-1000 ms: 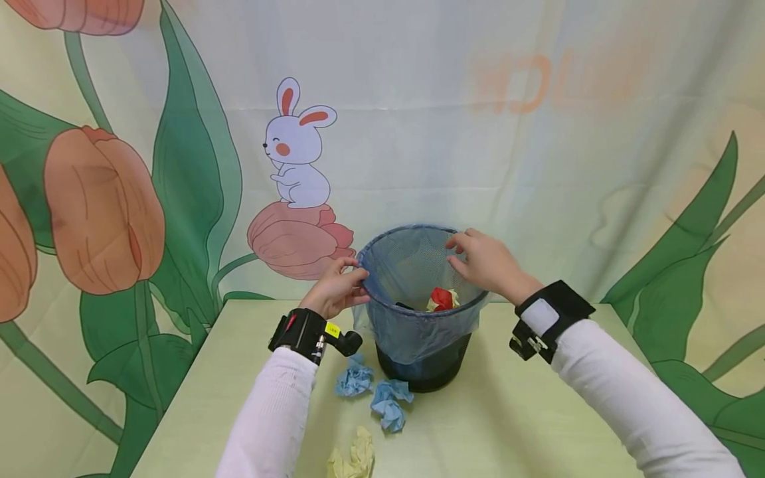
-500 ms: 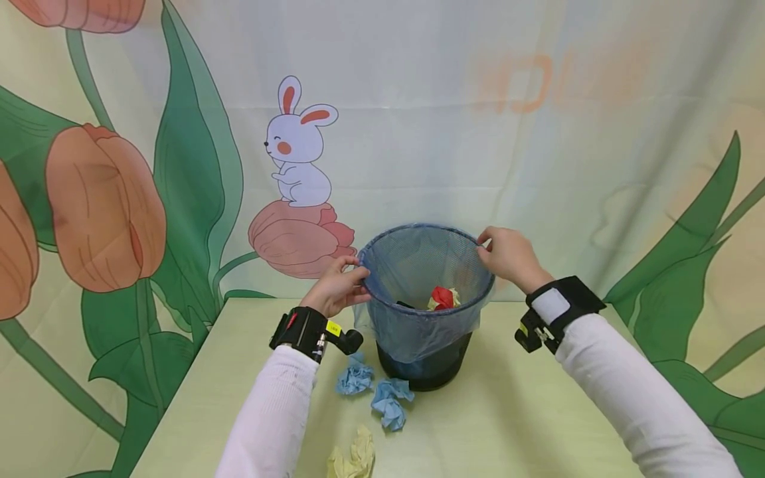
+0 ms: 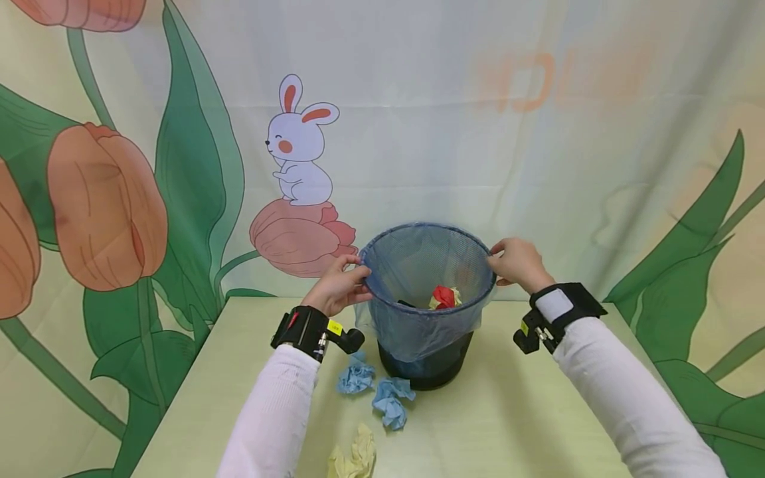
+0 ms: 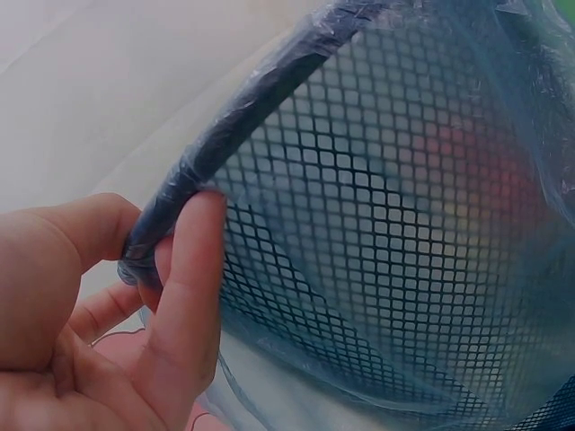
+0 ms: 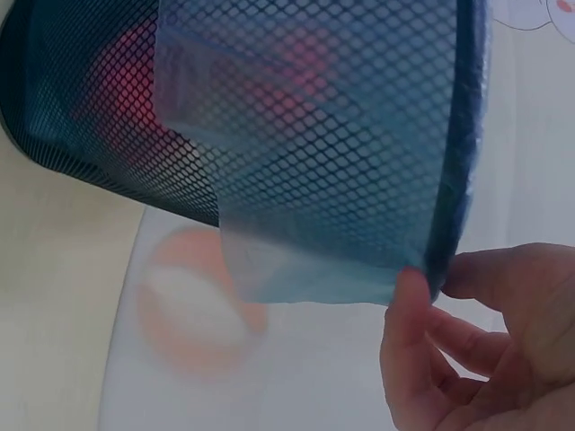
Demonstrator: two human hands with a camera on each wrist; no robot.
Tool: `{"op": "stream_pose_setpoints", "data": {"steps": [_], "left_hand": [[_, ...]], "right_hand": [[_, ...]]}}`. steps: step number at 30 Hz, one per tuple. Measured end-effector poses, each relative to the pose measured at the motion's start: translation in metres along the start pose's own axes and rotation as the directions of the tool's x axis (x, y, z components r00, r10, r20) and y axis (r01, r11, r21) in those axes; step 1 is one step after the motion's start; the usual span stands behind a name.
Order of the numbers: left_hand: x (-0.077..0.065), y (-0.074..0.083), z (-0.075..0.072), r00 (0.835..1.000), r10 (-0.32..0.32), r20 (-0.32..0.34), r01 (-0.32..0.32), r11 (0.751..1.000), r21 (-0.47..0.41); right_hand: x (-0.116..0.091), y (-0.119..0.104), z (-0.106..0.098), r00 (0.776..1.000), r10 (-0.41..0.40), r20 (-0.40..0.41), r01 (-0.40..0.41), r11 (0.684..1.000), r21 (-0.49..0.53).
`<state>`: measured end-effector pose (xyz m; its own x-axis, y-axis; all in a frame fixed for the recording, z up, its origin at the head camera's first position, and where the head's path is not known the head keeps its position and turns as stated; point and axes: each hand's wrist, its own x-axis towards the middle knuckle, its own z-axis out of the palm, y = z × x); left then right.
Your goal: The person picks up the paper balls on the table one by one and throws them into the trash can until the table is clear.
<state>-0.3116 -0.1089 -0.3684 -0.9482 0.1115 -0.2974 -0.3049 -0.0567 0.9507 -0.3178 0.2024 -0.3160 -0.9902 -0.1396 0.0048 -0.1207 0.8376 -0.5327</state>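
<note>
A black mesh trash can (image 3: 412,375) stands on the table, lined with a translucent blue trash bag (image 3: 406,335) folded over its rim. My left hand (image 3: 336,287) pinches the lined rim on the left side, thumb and fingers on either side of it in the left wrist view. At the right side of the rim, my right hand (image 3: 521,264) pinches the edge with thumb and finger, the bag's loose flap hanging beside it in the right wrist view. Inside the can lie a crumpled red paper (image 3: 443,296), a pale yellow one and something dark, partly hidden.
Two crumpled blue papers (image 3: 356,378) (image 3: 391,403) lie on the table (image 3: 508,425) in front of the can. Nearer the front edge is a crumpled yellow paper (image 3: 354,457). A printed curtain (image 3: 418,133) hangs close behind.
My right hand has moved from over the can's inside out to the right rim, then slightly forward along it, and now grips there. My left hand keeps its hold on the left rim.
</note>
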Motion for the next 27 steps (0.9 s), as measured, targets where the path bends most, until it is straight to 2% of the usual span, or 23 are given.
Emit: {"op": "stream_pose_setpoints", "data": {"steps": [5,8,14,27], "left_hand": [[-0.0005,0.0004,0.0004,1.0,-0.004,0.005,0.004,1.0,-0.003],[-0.001,0.0008,0.0006,1.0,-0.007,0.002,0.007,1.0,-0.001],[-0.0014,0.0017,0.0012,1.0,-0.009,-0.008,0.009,1.0,0.008],[-0.0023,-0.0023,0.0042,0.998,0.032,-0.058,-0.03,0.999,0.044]], "right_hand": [[0.0025,0.004,0.0043,0.996,0.078,0.039,-0.084,0.979,0.185],[0.0043,0.0056,0.0061,0.994,0.101,0.049,-0.11,0.966,0.235],[0.0062,0.0068,0.0083,0.992,0.115,0.047,-0.123,0.961,0.249],[0.0059,0.0078,0.0091,0.993,0.11,0.046,-0.118,0.963,0.243]]}}
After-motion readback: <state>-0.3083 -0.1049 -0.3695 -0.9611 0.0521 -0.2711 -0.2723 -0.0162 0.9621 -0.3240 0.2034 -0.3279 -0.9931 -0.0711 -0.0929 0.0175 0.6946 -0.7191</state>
